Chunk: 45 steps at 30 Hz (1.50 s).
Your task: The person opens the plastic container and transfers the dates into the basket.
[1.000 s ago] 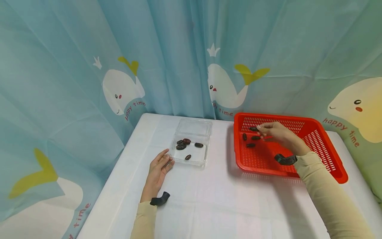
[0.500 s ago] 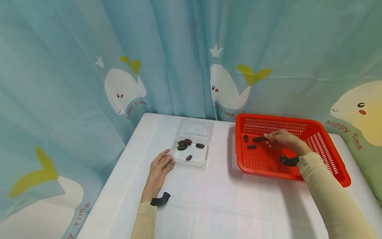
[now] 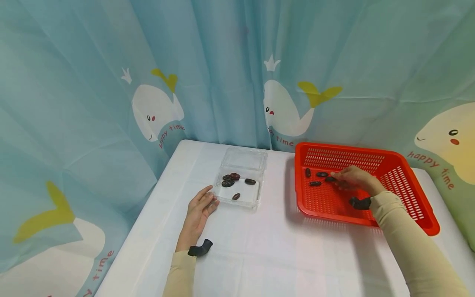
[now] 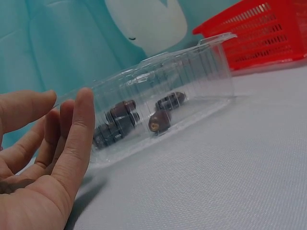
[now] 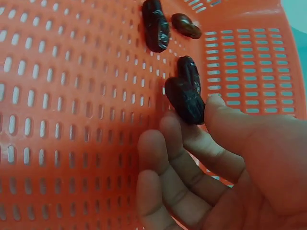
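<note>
In the head view, my right hand [image 3: 355,180] is down inside the red basket [image 3: 334,213], pinching a date [image 3: 330,179] between thumb and fingers just over the mesh floor. The right wrist view shows that date [image 5: 186,101] at the thumb tip, with another date [image 5: 189,71] right behind it. More dates lie near the basket's left end, such as one date [image 3: 308,172] by the wall. My left hand [image 3: 198,210] rests at the near left corner of an opened clear plastic box [image 3: 241,203], fingers fairly straight against its side. Several dates [image 4: 159,121] lie in the box.
A white cloth covers the table [image 3: 267,247], with the box on the left and the basket on the right. Behind stands a blue-green curtain [image 3: 222,82] printed with whales, close to the table's back edge.
My right hand has lowered the pinched date toward the basket floor and shifted slightly right and nearer. The left hand and the box have stayed in place; the view has shifted slightly.
</note>
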Available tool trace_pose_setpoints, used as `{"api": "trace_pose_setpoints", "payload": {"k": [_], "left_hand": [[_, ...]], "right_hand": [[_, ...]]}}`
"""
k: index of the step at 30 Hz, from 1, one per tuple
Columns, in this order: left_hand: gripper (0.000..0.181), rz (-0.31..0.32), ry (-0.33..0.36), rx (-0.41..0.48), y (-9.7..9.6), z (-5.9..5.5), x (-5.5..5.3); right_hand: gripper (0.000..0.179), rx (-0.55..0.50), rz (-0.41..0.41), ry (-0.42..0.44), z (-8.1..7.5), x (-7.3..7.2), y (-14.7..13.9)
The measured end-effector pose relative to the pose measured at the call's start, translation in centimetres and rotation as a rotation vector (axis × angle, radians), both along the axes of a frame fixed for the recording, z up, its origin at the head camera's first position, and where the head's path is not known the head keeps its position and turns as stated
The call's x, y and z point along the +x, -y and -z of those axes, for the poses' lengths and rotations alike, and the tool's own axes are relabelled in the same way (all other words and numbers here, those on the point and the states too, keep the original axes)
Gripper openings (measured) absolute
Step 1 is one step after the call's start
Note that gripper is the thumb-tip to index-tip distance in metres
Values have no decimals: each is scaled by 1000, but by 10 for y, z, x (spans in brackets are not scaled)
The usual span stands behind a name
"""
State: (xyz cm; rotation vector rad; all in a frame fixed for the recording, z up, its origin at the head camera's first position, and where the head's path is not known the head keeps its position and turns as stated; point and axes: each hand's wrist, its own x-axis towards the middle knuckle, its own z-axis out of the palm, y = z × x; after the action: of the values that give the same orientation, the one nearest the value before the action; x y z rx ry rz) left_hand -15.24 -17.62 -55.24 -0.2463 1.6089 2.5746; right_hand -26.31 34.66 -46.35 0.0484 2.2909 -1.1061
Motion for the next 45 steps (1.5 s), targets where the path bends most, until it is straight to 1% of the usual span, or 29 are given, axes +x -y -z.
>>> {"api": "trace_pose_setpoints", "payload": {"k": [7, 15, 21, 27, 34, 40, 45], "left_hand": [[49, 8, 2, 13, 0, -1, 0], [49, 8, 0, 11, 0, -2, -1], [47, 1, 10, 18, -1, -2, -1], [50, 1, -10, 0, -1, -2, -2], [50, 0, 2, 10, 0, 0, -1], [51, -3, -14, 2, 1, 1, 0], [47, -1, 7, 28, 0, 0, 0]], "right_hand": [[39, 52, 4, -27, -2, 3, 5], [42, 124, -2, -128, -1, 6, 3], [42, 205, 19, -152, -4, 8, 9], [41, 258, 27, -197, -6, 10, 10], [39, 200, 69, -168, -8, 13, 8], [41, 142, 67, -153, -6, 12, 5], [40, 91, 91, -137, -8, 14, 7]]}}
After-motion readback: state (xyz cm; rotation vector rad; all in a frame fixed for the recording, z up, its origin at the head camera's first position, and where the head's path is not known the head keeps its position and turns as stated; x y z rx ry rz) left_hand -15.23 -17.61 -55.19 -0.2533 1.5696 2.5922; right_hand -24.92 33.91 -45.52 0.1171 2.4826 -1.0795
